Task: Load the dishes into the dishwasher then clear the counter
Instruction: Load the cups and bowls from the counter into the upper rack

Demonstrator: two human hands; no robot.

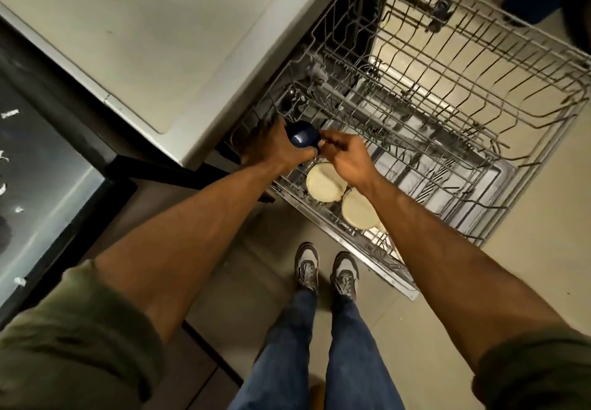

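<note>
A dark blue cup (303,138) is held at the near left corner of the dishwasher's upper rack (463,96). It is gripped by the left hand (275,147), fingers curled round its body, and pinched at its right edge by the right hand (347,157). Two cream plates (323,182) are stood side by side just below that corner.
</note>
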